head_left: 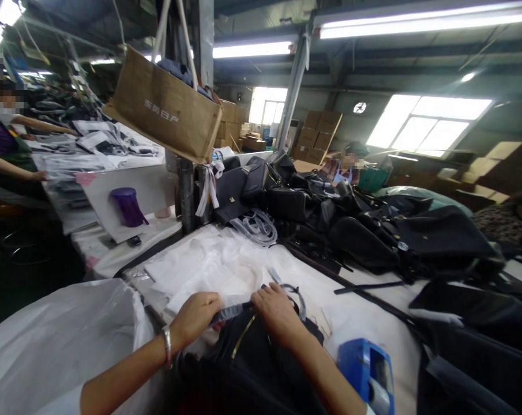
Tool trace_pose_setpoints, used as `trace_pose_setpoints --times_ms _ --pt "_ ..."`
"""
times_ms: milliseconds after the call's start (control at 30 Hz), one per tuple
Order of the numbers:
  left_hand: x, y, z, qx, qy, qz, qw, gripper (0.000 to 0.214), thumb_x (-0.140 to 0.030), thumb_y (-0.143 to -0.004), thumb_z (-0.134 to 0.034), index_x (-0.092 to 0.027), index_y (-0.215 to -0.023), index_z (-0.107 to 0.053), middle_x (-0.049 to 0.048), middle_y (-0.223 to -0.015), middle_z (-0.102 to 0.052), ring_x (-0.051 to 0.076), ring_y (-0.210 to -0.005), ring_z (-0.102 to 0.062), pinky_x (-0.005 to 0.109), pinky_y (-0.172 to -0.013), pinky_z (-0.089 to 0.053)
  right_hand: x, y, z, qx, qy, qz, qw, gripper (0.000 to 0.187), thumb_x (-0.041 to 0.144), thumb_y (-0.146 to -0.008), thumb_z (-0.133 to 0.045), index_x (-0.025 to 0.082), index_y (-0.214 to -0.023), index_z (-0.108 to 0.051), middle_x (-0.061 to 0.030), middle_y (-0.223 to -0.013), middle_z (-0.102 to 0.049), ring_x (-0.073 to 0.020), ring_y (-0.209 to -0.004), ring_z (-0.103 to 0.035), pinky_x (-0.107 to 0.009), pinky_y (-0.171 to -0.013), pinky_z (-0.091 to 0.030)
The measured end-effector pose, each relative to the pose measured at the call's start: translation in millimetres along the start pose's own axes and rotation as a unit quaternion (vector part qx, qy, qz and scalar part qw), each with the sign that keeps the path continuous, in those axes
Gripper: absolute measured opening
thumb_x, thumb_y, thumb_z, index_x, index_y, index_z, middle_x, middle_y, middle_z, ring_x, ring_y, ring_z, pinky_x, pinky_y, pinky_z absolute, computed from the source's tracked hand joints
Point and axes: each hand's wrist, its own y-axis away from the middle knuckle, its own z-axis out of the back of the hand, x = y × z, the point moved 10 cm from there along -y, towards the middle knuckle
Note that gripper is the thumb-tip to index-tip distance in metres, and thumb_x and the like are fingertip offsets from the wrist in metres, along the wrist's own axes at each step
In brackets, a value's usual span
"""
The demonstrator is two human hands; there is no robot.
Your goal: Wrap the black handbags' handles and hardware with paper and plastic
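Left hand & right hand both gripping top edge of black leather bag w/ gold trim, beside blue plastic tape dispenser.

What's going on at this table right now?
A person at a worktable has both hands on a black bag in front of them. The left hand and the right hand pinch its top edge, which is wrapped in a strip of clear film. White paper sheets lie just beyond it, and a blue tape dispenser sits to the right. A pile of black bags covers the far side. Other people work at neighbouring tables, and a jute bag hangs overhead.
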Motion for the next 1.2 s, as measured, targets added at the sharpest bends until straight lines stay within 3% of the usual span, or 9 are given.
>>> trace_pose_setpoints --times_ms 133,267,367,500,667,900,967,1067,1200 --pt "-20.6 -12.4 -10.6 -0.008 -0.091 -0.018 0.996 0.036 -0.03 -0.086 -0.039 -0.019 -0.059 -0.061 0.0009 -0.06 -0.066 0.016 -0.061 -0.059 0.026 -0.058 -0.036 13.6 1.8 3.8 0.01 -0.023 0.04 0.999 0.013 0.019 -0.095 -0.046 0.017 -0.096 -0.059 -0.0059 -0.089 -0.065 -0.0212 -0.087 -0.058 -0.04 -0.095 -0.037" --pt "-31.1 -17.6 -12.3 -0.022 -0.176 -0.033 0.984 0.036 -0.027 -0.087 -0.039 -0.019 -0.056 -0.055 0.0008 -0.058 -0.06 0.015 -0.06 -0.054 0.027 -0.057 -0.029 -34.7 18.0 2.0 -0.025 -0.081 -0.06 0.995 0.038 0.025 -0.088 -0.059 0.018 -0.125 -0.052 -0.0103 -0.121 -0.06 -0.0241 -0.112 -0.052 -0.038 -0.097 -0.037" --pt "-33.7 -24.9 -11.3 -0.027 -0.231 -0.041 0.972 0.038 -0.028 -0.09 -0.038 -0.019 -0.057 -0.055 0.0021 -0.059 -0.06 0.015 -0.061 -0.053 0.028 -0.058 -0.027 -76.5 30.4 -14.3 -0.02 -0.101 -0.151 0.983 0.042 0.022 -0.091 -0.055 0.021 -0.133 -0.048 -0.0118 -0.126 -0.058 -0.0242 -0.115 -0.053 -0.036 -0.096 -0.039" --pt "-39.6 -35.9 -16.6 -0.014 -0.289 -0.057 0.955 0.038 -0.028 -0.091 -0.038 -0.019 -0.06 -0.059 0.0043 -0.063 -0.064 0.016 -0.063 -0.057 0.029 -0.059 -0.027 -93.5 28.0 -31.0 -0.028 -0.18 -0.161 0.97 0.043 0.023 -0.096 -0.046 0.023 -0.139 -0.041 -0.0093 -0.13 -0.055 -0.0199 -0.115 -0.054 -0.03 -0.093 -0.042" --pt "-46.7 -41.2 -17.4 -0.017 -0.348 -0.063 0.935 0.039 -0.027 -0.093 -0.036 -0.019 -0.064 -0.061 0.0063 -0.069 -0.069 0.018 -0.068 -0.061 0.029 -0.06 -0.029 -88.2 19.3 -31.8 -0.038 -0.202 -0.156 0.966 0.032 0.022 -0.098 -0.04 0.023 -0.129 -0.05 -0.0066 -0.117 -0.06 -0.0173 -0.106 -0.057 -0.027 -0.088 -0.042" --pt "-59.1 -47.8 -40.1 -0.02 -0.423 -0.07 0.903 0.038 -0.028 -0.093 -0.033 -0.017 -0.077 -0.067 0.0111 -0.077 -0.072 0.023 -0.075 -0.066 0.032 -0.062 -0.035 -39.2 9.5 -23.6 -0.024 -0.117 -0.05 0.992 0.02 0.01 -0.09 -0.046 0.018 -0.102 -0.06 -0.0077 -0.105 -0.059 -0.0195 -0.097 -0.052 -0.03 -0.085 -0.042" --pt "-59.6 -50.5 -48.5 -0.017 -0.439 -0.07 0.896 0.039 -0.028 -0.093 -0.032 -0.016 -0.083 -0.068 0.0137 -0.08 -0.072 0.025 -0.076 -0.067 0.032 -0.062 -0.037 -43.7 14.2 -26.3 -0.025 -0.126 -0.059 0.99 0.022 0.014 -0.091 -0.048 0.018 -0.111 -0.057 -0.0076 -0.109 -0.059 -0.0183 -0.1 -0.053 -0.029 -0.087 -0.042" --pt "-58.9 -53.2 -54.6 -0.012 -0.456 -0.073 0.887 0.04 -0.027 -0.094 -0.031 -0.014 -0.086 -0.068 0.0158 -0.081 -0.072 0.027 -0.077 -0.068 0.033 -0.064 -0.041 -72.7 31.2 -33.4 -0.03 -0.127 -0.144 0.981 0.035 0.019 -0.092 -0.05 0.017 -0.127 -0.048 -0.0094 -0.118 -0.058 -0.0185 -0.105 -0.054 -0.028 -0.087 -0.042" --pt "-61.8 -57.3 -55.1 -0.008 -0.468 -0.082 0.88 0.04 -0.027 -0.095 -0.031 -0.014 -0.085 -0.068 0.0163 -0.08 -0.072 0.027 -0.077 -0.068 0.034 -0.065 -0.042 -94.6 49.1 -41.3 -0.018 -0.103 -0.212 0.972 0.021 0.01 -0.091 -0.042 0.015 -0.104 -0.058 -0.0091 -0.1 -0.065 -0.0202 -0.09 -0.06 -0.029 -0.075 -0.043"
